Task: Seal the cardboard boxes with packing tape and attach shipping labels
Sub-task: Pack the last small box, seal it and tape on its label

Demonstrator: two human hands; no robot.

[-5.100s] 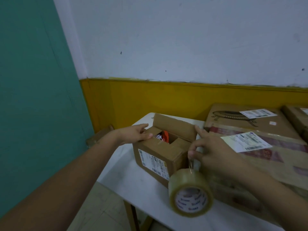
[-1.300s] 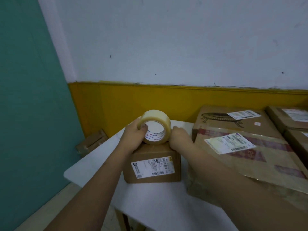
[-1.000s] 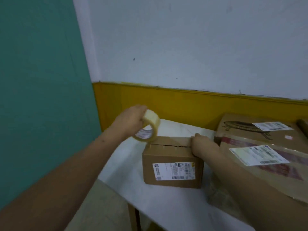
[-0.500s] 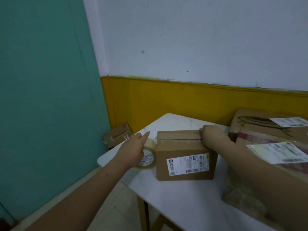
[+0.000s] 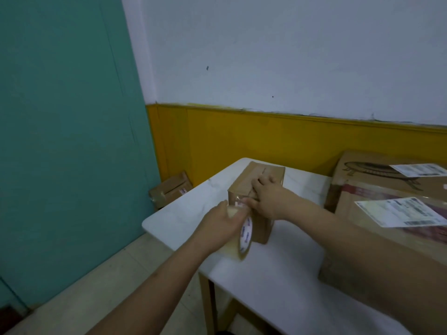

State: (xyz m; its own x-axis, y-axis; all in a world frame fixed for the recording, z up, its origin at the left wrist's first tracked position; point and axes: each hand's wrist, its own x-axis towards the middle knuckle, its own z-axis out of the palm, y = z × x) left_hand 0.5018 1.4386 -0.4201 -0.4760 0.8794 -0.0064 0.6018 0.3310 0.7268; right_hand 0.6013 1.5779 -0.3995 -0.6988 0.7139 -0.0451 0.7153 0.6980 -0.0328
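With our left hand (image 5: 219,224) grasping the packing tape roll (image 5: 244,234) against the near face of the small cardboard box (image 5: 256,189) at the worktop's (image 5: 278,274) far left corner, and our right hand (image 5: 264,199) pressing flat on top, we judged the strip might wrinkle if tension slackened.

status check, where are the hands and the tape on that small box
Left hand grips tape roll at small box's near end. Right hand presses flat on box top. Nothing in the way; big labelled boxes sit apart, right.
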